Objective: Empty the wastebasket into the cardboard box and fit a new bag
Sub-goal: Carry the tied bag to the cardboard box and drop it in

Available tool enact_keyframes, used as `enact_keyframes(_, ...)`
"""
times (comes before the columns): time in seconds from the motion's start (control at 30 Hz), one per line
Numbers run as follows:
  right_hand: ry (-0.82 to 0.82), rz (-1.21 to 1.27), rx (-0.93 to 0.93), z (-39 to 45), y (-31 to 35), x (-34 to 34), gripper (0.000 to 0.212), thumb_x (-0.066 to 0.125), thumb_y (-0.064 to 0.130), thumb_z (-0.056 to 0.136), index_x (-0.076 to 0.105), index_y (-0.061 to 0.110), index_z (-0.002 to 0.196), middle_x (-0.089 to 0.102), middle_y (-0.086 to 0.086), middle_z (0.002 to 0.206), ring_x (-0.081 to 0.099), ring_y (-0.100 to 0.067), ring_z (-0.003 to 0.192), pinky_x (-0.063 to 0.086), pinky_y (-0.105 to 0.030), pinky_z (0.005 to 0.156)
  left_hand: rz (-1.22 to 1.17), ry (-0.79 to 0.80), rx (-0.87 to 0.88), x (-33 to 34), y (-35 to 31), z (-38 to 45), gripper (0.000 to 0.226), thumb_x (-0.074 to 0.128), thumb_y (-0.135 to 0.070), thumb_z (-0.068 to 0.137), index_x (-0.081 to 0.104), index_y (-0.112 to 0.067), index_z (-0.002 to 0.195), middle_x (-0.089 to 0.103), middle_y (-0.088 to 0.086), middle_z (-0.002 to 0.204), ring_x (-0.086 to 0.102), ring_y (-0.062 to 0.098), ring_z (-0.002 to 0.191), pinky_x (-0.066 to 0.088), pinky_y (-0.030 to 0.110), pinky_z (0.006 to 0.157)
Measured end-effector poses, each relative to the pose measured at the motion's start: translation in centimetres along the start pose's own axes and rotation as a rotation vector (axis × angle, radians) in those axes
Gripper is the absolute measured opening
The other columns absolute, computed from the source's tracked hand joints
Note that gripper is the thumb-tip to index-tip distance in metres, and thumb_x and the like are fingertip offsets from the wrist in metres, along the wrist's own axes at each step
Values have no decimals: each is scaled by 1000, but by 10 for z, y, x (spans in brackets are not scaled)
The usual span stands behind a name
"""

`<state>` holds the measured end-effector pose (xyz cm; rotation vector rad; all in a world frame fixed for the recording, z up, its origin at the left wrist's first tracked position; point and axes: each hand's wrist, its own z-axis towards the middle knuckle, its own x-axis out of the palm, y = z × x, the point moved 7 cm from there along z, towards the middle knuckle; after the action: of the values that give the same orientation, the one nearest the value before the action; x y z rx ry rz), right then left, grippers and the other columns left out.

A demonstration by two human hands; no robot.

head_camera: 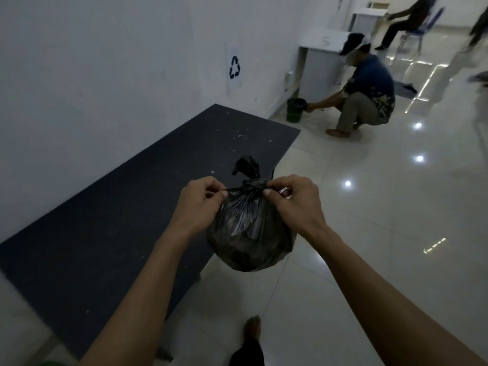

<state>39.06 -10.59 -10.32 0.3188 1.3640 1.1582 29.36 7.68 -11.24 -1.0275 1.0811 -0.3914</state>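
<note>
Left hand (200, 199) and right hand (293, 196) are pinching the knot of a full black trash bag (248, 233) beside the dark worktop (105, 207); soft, light-looking, best gripped at its neck.

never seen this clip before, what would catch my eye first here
Centre frame, both hands, left hand and right hand, pinch the knotted neck of a full black trash bag, held in the air beside a dark table. Farther back, a crouching person reaches to a green wastebasket by the wall.
</note>
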Motion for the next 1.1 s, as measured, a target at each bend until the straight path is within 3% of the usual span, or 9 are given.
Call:
enact_keyframes(0.17, -45, 4, 43, 87, -54, -30, 16, 72, 22, 83, 77, 19, 98, 70, 3, 93, 54, 4, 71, 41, -9, 65, -39, 65, 43, 60, -22, 103, 9, 64, -18, 88, 68, -15, 81, 69, 0, 78, 65, 15, 77, 52, 33, 72)
enact_keyframes(0.33, -69, -10, 85, 178, -104, -58, 16, 71, 21, 83, 77, 18, 98, 69, 2, 94, 56, 1, 74, 46, -14, 68, -55, 116, 65, 115, -46, 203, 9, 64, -17, 88, 68, -14, 81, 67, -2, 74, 60, 9, 70, 47, 23, 65)
enact_keyframes(0.57, -98, 31, 149, 285, -186, -90, 15, 71, 21, 82, 77, 19, 96, 70, 5, 89, 63, -11, 79, 56, -32, 73, -24, 176, 54, 196, -75, 316, 11, 63, -18, 89, 68, -12, 81, 67, 1, 76, 60, 12, 71, 46, 24, 65)
enact_keyframes(0.8, -16, 68, 119, 414, -274, -123, 16, 69, 18, 84, 77, 17, 97, 67, 10, 88, 60, -5, 79, 56, -34, 79, -25, 116, 7, 283, -100, 433, 9, 65, -16, 87, 68, -14, 79, 67, 3, 74, 59, 13, 68, 50, 32, 67)
enact_keyframes(0.93, 33, 81, 120, 481, -315, -146, 17, 69, 17, 84, 77, 15, 98, 70, 4, 92, 64, -15, 85, 56, -43, 82, -39, 82, -27, 324, -120, 490, 11, 65, -15, 87, 67, -14, 76, 65, 7, 70, 56, 14, 65, 48, 32, 64)
enact_keyframes(1.1, 92, 88, 89, 563, -355, -154, 14, 69, 17, 84, 77, 17, 95, 72, 4, 92, 64, -12, 82, 57, -39, 80, -31, 29, -93, 361, -127, 559, 12, 65, -17, 87, 68, -13, 76, 68, 14, 76, 58, 14, 66, 48, 31, 63)
